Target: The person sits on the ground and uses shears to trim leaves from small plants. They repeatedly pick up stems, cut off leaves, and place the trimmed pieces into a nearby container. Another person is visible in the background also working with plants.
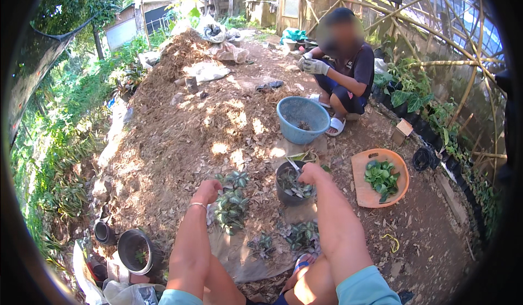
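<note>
My left hand (208, 190), fingers curled, is beside variegated leafy plants (231, 209) lying on the ground sheet; whatever it pinches is hidden. My right hand (310, 173) is closed around a thin, pale, blade-like tool (293, 164), whose tip points up and left. That hand is over the rim of a black pot (295, 197) with similar dark and silvery leaves inside. Two smaller clumps, a left one (263, 244) and a right one (301, 236), lie nearer my legs.
Beyond the pot stands a blue basin (303, 121) with dark material inside. A person (347, 59) in light gloves squats behind it. To the right is an orange tray (377, 195) of green leaves. Black pots (136, 252) stand at lower left; a soil heap (182, 59) rises behind.
</note>
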Demonstrator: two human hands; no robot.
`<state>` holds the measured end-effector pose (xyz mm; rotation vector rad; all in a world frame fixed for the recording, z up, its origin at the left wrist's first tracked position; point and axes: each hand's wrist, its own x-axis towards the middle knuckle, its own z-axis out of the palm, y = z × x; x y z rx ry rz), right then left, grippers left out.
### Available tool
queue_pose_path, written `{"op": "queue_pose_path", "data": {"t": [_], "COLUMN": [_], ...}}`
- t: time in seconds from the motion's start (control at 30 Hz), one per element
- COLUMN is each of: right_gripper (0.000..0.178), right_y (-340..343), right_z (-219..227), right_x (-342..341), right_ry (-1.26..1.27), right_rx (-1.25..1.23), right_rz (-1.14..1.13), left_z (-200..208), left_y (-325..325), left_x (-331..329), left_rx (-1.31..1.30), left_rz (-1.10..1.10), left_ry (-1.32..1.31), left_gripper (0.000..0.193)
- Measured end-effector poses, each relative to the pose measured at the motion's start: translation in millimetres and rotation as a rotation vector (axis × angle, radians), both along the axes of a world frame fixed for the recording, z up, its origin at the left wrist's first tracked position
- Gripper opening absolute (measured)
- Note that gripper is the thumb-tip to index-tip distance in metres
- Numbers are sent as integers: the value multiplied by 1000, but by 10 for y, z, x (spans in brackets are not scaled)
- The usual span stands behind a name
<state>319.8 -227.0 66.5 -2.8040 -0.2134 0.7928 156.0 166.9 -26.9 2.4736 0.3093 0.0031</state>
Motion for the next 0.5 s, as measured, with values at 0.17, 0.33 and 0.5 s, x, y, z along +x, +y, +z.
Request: {"op": "queue_pose_path", "data": {"t": [0.17,0.33,0.5], "right_gripper": [42,43,42], "right_y": [100,96,-5], "right_z": [-212,-316,-374], "right_x": [74,153,197], "right_ry": [-129,-166,-118], "right_rx": [50,70,76], "right_rz": [77,55,35], "left_z": [60,68,-46], "left_y": [-117,-161,-15], "left_x": [43,49,29], "left_rx": [11,90,100], "left_rz": [-69,-15,-49], "left_ry": [39,51,202], "left_gripper": [17,30,37]}}
